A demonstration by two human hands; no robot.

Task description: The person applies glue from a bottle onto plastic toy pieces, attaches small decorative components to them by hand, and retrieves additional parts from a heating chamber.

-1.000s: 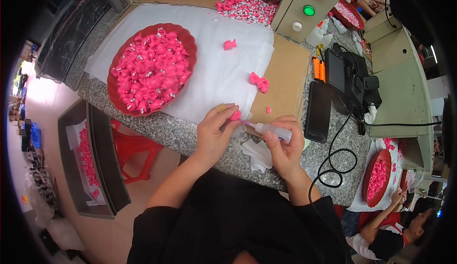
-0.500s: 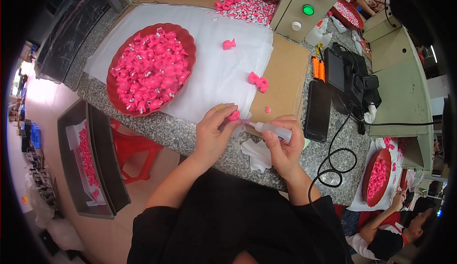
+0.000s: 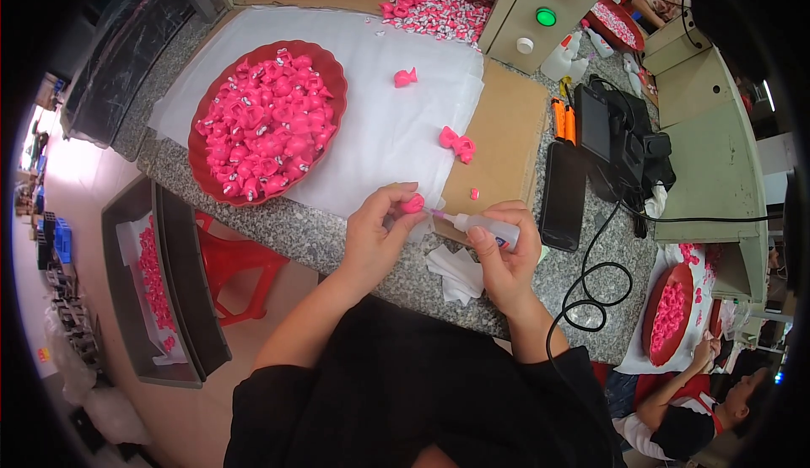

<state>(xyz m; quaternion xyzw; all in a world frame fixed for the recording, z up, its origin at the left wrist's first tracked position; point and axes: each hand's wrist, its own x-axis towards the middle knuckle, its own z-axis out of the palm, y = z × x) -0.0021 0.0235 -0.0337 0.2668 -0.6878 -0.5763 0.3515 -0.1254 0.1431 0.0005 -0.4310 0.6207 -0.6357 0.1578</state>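
Observation:
Between the thumb and fingers of my left hand (image 3: 377,230) is a small pink plastic piece (image 3: 413,204), above the near edge of the white sheet. My right hand (image 3: 509,257) grips a small clear glue bottle (image 3: 489,228), tilted so its thin nozzle points left. The nozzle tip is at or very near the pink piece; I cannot tell whether they touch. Just beyond lie a tiny pink part (image 3: 474,193) and a larger pair of joined pink pieces (image 3: 457,143) by the cardboard. Another pink piece (image 3: 406,77) rests farther back on the white sheet (image 3: 371,147).
A red scalloped bowl (image 3: 339,63) heaped with pink pieces stands left. Crumpled white tissue (image 3: 456,276) lies below my right hand. To the right are a black phone (image 3: 561,196), orange cutters (image 3: 564,122) and a looping black cable (image 3: 603,270). A co-worker (image 3: 700,417) sits at far right.
The bottle and right hand have shifted slightly right. My left fingers have turned the pink piece a little, and its rounded side shows more.

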